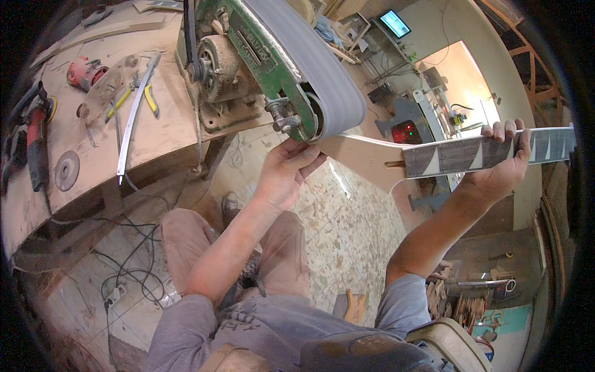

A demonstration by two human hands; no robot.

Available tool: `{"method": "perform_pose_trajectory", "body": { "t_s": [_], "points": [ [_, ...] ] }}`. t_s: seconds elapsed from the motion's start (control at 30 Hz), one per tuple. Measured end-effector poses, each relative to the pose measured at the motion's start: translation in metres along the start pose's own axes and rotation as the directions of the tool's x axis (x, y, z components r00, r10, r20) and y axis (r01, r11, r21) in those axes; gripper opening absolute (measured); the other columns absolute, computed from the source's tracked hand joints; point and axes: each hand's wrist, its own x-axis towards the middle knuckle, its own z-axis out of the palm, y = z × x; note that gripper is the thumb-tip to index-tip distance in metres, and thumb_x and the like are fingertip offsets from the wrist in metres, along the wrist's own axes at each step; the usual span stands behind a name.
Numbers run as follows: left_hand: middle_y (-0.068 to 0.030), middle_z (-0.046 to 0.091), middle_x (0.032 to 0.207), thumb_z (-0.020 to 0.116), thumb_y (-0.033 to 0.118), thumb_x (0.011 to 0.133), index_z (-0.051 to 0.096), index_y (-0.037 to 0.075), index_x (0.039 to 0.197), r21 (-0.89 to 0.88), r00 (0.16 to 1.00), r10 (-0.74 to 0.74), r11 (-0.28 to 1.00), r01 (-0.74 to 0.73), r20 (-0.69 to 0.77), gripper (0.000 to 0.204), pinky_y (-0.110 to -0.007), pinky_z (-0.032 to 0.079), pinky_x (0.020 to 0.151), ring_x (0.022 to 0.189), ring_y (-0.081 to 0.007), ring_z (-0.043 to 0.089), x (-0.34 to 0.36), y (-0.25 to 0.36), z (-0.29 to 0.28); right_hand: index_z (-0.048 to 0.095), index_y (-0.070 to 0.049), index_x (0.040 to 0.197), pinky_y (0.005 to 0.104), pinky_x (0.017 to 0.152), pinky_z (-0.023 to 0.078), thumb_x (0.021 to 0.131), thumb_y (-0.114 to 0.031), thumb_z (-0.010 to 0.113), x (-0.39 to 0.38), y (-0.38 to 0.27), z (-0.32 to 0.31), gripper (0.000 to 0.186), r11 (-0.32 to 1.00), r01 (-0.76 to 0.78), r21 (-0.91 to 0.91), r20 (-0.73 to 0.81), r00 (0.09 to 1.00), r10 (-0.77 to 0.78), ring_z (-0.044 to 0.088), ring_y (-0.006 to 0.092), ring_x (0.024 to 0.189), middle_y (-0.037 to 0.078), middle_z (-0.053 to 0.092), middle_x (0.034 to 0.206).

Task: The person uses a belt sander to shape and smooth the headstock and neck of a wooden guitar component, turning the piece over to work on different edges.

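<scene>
We hold the guitar neck (pixel 439 161) crosswise, headstock (pixel 361 154) at the sanding belt (pixel 339 99). Left hand (pixel 290 170) pinches that end — right hand (pixel 503 166) grips the fretboard (pixel 476 155).

Wood and painted metal finishes.
Guitar neck (pixel 361 155): smooth, matt wood; fretboard (pixel 455 156): dark-grained wood; sanding belt (pixel 328 80): matt; sander frame (pixel 271 69): dusty metal.

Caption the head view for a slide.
Right hand grips a guitar neck while left hand holds its headstock at a belt sander, beside a tool-strewn bench.
</scene>
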Motion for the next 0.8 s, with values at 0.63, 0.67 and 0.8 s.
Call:
{"method": "perform_pose_trajectory", "body": {
  "t_s": [0.63, 0.67, 0.8],
  "points": [
    [-0.0098, 0.064, 0.117, 0.057, -0.003, 0.093, 0.058, -0.003, 0.119, 0.004, 0.998, 0.018, 1.000, -0.018, -0.062, 0.026, -0.034, 0.050, 0.104, 0.108, -0.0193, 0.063, 0.027, 0.001, -0.062, 0.054, -0.003, 0.107, 0.0353, 0.059, 0.048, 0.098, -0.025, 0.055, -0.030, 0.057, 0.043, 0.024, 1.000, -0.024, 0.005, -0.087, 0.996, 0.025, 0.052, 0.0181, 0.064, 0.007, 0.051, 0.079],
    [-0.0096, 0.064, 0.117, 0.059, -0.001, 0.092, 0.057, -0.004, 0.120, 0.001, 0.998, 0.019, 1.000, -0.019, -0.053, 0.029, -0.034, 0.049, 0.105, 0.108, -0.0186, 0.062, 0.028, 0.000, -0.066, 0.054, -0.002, 0.107, 0.0355, 0.059, 0.049, 0.097, -0.025, 0.055, -0.031, 0.058, 0.044, 0.024, 1.000, -0.025, 0.013, -0.087, 0.996, 0.026, 0.052, 0.0183, 0.064, 0.007, 0.052, 0.079],
    [-0.0095, 0.063, 0.116, 0.062, 0.001, 0.092, 0.056, -0.006, 0.123, -0.001, 0.999, 0.028, 1.000, -0.028, -0.042, 0.032, -0.033, 0.049, 0.105, 0.107, -0.0178, 0.062, 0.027, 0.005, -0.070, 0.055, -0.001, 0.105, 0.0366, 0.058, 0.050, 0.097, -0.023, 0.055, -0.036, 0.067, 0.052, 0.024, 0.999, -0.012, -0.043, -0.078, 0.997, 0.009, 0.052, 0.0187, 0.062, 0.006, 0.054, 0.079]
  ]
}}
